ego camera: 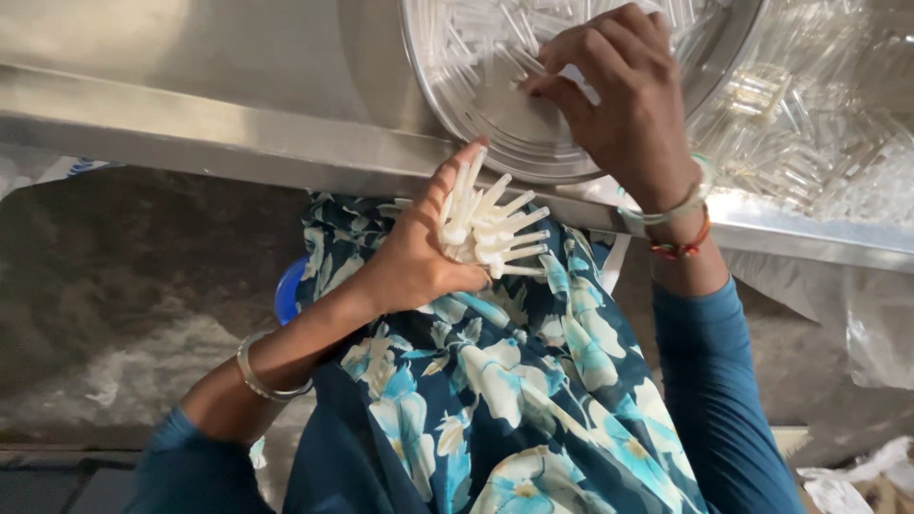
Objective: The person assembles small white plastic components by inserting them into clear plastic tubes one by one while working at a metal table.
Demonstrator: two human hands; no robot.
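While the left hand [419,257] clasps a fan of white plastic sticks [490,228] just below the steel table's near edge [238,143], their long axes point right and up toward the round steel tray [495,143]. The right hand [619,95] (nearer the loose pieces) rests in that tray, fingertips pinching among clear, slim tubes [476,38]; what it grips I cannot tell.

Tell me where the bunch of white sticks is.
In the head view, the white sticks fan out of the left hand, mid-frame just below the metal table edge, over the floral cloth and under the round tray.
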